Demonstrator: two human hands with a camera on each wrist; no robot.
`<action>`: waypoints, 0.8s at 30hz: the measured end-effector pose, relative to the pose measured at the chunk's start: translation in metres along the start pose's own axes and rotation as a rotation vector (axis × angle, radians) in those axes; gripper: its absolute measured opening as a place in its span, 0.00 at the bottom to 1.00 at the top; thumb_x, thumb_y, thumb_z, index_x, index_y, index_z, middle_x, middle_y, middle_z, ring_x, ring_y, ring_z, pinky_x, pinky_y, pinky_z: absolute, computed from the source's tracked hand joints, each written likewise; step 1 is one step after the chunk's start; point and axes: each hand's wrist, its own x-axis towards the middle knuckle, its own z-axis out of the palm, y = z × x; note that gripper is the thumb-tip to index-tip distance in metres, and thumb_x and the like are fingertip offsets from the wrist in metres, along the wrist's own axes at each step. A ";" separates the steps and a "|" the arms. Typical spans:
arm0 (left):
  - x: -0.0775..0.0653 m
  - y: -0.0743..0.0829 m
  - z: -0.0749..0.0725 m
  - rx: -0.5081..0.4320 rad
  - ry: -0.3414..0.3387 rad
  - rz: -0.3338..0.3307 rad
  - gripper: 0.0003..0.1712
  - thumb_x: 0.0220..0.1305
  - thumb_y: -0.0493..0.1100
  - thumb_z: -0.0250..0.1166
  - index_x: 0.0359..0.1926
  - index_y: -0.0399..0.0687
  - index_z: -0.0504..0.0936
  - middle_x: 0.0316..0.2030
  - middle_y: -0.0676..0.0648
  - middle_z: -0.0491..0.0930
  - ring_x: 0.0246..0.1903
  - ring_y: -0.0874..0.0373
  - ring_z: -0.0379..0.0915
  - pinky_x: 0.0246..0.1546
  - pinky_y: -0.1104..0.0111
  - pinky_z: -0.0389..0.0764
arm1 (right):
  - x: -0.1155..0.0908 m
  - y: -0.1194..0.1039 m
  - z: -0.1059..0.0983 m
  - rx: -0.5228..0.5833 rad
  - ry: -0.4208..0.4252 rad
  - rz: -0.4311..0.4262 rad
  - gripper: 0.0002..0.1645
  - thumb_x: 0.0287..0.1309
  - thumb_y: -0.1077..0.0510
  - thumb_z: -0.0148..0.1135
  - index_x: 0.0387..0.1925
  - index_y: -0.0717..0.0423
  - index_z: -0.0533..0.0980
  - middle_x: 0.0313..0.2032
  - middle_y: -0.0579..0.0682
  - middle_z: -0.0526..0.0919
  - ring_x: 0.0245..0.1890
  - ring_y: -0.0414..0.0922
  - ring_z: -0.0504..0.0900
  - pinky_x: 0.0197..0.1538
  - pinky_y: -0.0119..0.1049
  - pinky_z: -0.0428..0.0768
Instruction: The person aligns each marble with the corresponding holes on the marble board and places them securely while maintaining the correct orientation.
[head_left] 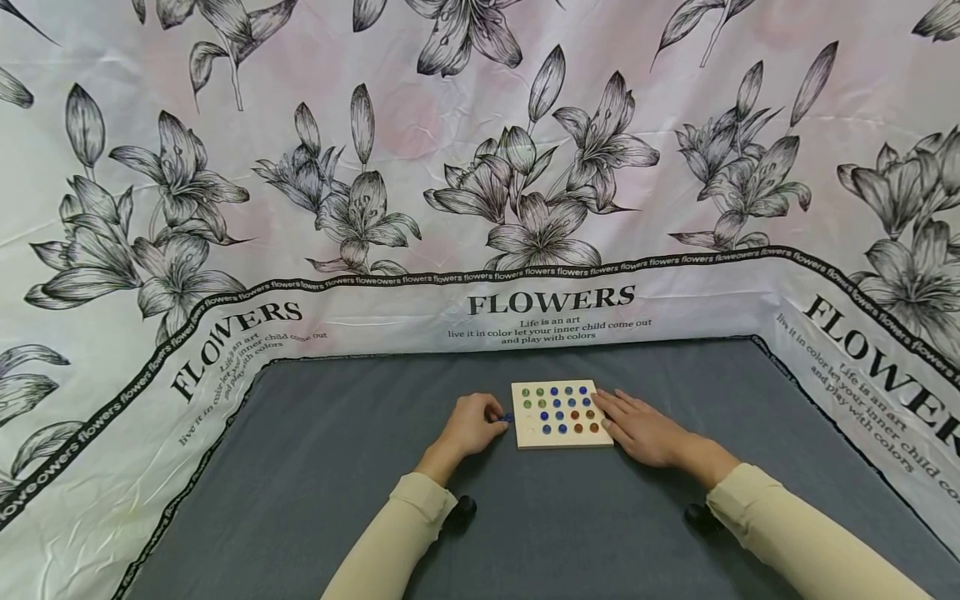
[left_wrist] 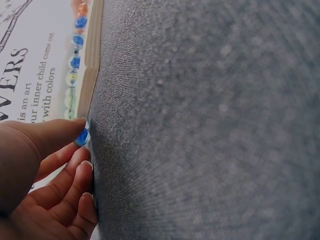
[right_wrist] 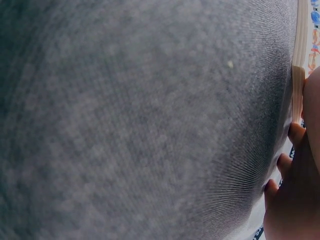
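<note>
A pale wooden board (head_left: 566, 442) lies on the grey cloth, with glass marbles in rows of hollows. Green marbles (head_left: 533, 397) fill the far left corner, blue ones (head_left: 557, 415) the middle, red-brown ones (head_left: 587, 421) the near right. Two hollows at the near left hold no marble. Just off the board's left edge, my left hand (head_left: 474, 425) pinches a clear marble with a blue swirl (left_wrist: 82, 137) near the thumb tip; whether a second blue one lies there I cannot tell. My right hand (head_left: 645, 429) rests with extended fingers against the board's right edge.
Grey cloth (head_left: 360, 433) covers the table around the board. A white flower-printed sheet (head_left: 390, 317) with lettering rises behind and at both sides. A black rounded object (head_left: 459, 514) sits by the left cuff and another (head_left: 702, 518) by the right cuff.
</note>
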 end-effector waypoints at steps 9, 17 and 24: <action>0.001 0.000 0.000 -0.018 0.012 0.003 0.06 0.65 0.38 0.72 0.39 0.40 0.86 0.30 0.50 0.79 0.28 0.61 0.72 0.31 0.67 0.75 | 0.002 0.002 -0.001 0.006 -0.004 -0.003 0.34 0.82 0.47 0.41 0.79 0.59 0.55 0.78 0.60 0.56 0.77 0.65 0.52 0.75 0.62 0.53; 0.000 -0.002 0.001 -0.028 0.029 0.032 0.06 0.66 0.38 0.71 0.41 0.38 0.86 0.30 0.51 0.80 0.27 0.63 0.72 0.30 0.68 0.76 | 0.003 0.008 0.002 -0.004 0.036 -0.021 0.34 0.81 0.47 0.42 0.78 0.60 0.58 0.77 0.61 0.59 0.76 0.67 0.55 0.73 0.63 0.56; 0.000 0.001 -0.004 -0.056 0.032 0.038 0.07 0.67 0.38 0.70 0.43 0.40 0.86 0.31 0.51 0.80 0.28 0.61 0.73 0.30 0.68 0.76 | 0.004 0.003 -0.005 0.001 0.022 -0.029 0.33 0.81 0.48 0.42 0.78 0.61 0.58 0.77 0.63 0.59 0.75 0.68 0.55 0.72 0.64 0.55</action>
